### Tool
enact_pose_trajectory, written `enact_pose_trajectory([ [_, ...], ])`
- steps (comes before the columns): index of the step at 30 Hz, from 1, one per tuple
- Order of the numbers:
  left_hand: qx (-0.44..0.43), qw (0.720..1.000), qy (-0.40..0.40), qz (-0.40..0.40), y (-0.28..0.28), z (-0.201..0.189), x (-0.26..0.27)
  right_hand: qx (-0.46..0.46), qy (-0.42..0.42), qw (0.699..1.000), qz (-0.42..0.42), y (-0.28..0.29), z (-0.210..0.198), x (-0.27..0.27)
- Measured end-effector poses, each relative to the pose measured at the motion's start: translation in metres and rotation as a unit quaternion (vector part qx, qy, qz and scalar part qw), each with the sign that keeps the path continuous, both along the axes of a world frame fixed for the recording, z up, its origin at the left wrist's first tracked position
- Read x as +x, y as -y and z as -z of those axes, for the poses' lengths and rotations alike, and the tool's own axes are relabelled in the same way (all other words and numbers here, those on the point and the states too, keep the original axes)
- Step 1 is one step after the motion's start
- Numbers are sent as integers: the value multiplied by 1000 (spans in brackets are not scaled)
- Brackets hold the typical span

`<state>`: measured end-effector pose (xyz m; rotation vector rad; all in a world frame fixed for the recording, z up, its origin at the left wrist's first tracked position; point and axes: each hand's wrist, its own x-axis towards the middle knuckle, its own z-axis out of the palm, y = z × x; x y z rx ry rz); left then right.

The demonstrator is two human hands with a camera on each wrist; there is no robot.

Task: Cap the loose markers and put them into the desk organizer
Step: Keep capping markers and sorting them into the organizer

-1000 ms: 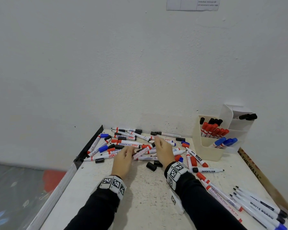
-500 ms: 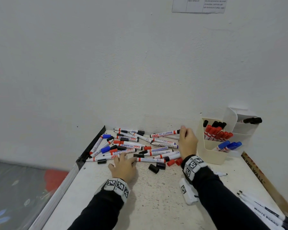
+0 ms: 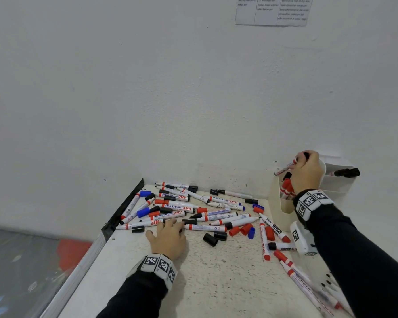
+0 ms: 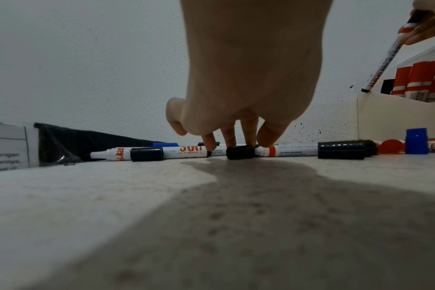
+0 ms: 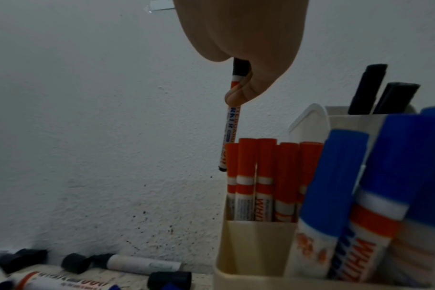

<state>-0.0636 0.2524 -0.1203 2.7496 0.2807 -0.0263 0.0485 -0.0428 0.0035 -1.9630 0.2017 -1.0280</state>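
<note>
The black-capped marker [image 5: 232,119] hangs almost upright above the cream desk organizer [image 3: 283,212], its lower end just beside the tops of the red-capped markers [image 5: 258,176] standing in the front compartment. The right hand [image 3: 306,171] pinches it near the cap, fingers curled round the barrel. Blue-capped markers [image 5: 340,176] fill a nearer compartment, and two black ones [image 5: 383,94] lean in the tall section at the back (it sits by the wall).

Down on the table [image 3: 216,283], the left hand [image 3: 169,239] rests at the near edge of the loose pile [image 3: 193,210]. Its fingertips [image 4: 267,140] press on a black cap [image 4: 240,155] and the marker barrels either side of it; the fingers look only slightly bent, though whether they actually grip anything is hard to tell from the wrist view. Loose caps in black [image 3: 210,239], red [image 3: 246,228] and blue [image 3: 251,232] lie scattered in front of the pile. More markers [image 3: 308,278] lie in a row under the right forearm, partly hidden by the dark sleeve [image 3: 359,260]. A printed sheet [image 3: 271,10] is stuck high on the wall.
</note>
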Motion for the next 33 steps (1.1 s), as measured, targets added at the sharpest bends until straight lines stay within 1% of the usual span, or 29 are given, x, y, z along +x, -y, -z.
enact_pose_trajectory([
  [5, -5, 1000, 5, -12, 0, -1, 0, -1, -5, 999, 34, 10, 8, 20],
  [7, -9, 1000, 10, -17, 1, -2, -1, -7, -32, 999, 41, 8, 5, 19],
  [11, -11, 1000, 19, -21, 1, -3, -1, -54, -102, 993, 18, -1, 2, 21],
  [13, -11, 999, 27, -18, 0, -2, -1, -62, -110, 992, 3, -3, 8, 32],
  [15, -13, 999, 35, -6, 0, -2, -1, -92, -120, 988, 10, -3, 15, 39],
  [17, -16, 999, 33, 15, 0, -1, -2, -134, -162, 977, 21, 1, 21, 42],
  [20, -12, 999, 23, 36, 0, -2, -3, -182, -242, 952, 49, 4, 29, 43],
  [23, -21, 998, 32, 51, 1, -4, -3, -211, -301, 926, 82, 4, 28, 39],
  [26, -4, 997, 27, 78, 2, -4, -4, -257, -330, 904, 84, 4, 26, 41],
  [28, 7, 997, 16, 79, 2, -3, -6, -272, -352, 892, 83, 0, 23, 39],
  [30, 8, 997, 11, 77, 2, -4, -8, -282, -352, 889, 86, -8, 21, 33],
  [33, -8, 998, 17, 63, 3, -5, -8, -313, -287, 902, 76, -22, 21, 24],
])
